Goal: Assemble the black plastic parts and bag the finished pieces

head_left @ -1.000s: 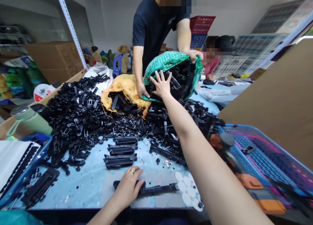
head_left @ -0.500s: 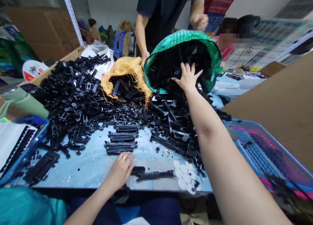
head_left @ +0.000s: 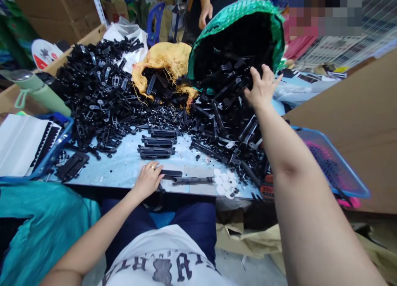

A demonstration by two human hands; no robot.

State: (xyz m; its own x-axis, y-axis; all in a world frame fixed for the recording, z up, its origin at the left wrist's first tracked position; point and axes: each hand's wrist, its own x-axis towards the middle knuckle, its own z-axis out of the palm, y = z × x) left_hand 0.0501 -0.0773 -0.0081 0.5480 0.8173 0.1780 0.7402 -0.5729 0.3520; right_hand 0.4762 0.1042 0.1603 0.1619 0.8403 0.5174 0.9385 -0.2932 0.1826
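Note:
Stretched forward, my right hand (head_left: 263, 86) has its fingers spread at the right side of the opening of a green woven sack (head_left: 235, 13), over black plastic parts (head_left: 229, 85) spilling from it. My left hand (head_left: 149, 178) rests at the table's front edge, fingers low beside a black bar (head_left: 171, 173); whether it grips the bar is unclear. A longer black piece (head_left: 194, 180) lies just right of that bar. Behind my left hand sit stacked black assemblies (head_left: 158, 141) in a column. White discs (head_left: 223, 181) lie right of the long piece.
A large heap of black parts (head_left: 93, 91) covers the left. An orange sack (head_left: 170, 56) stands beside the green one. Another person's hand (head_left: 204, 16) is behind the sacks. A green bottle (head_left: 46, 93), a blue basket (head_left: 341, 170) and a cardboard panel (head_left: 353, 133) flank the table (head_left: 118, 170).
The green sack's mouth has tipped further down and more black parts have spilled out. My right hand has shifted to its right side. The other person's hand has come off the orange sack.

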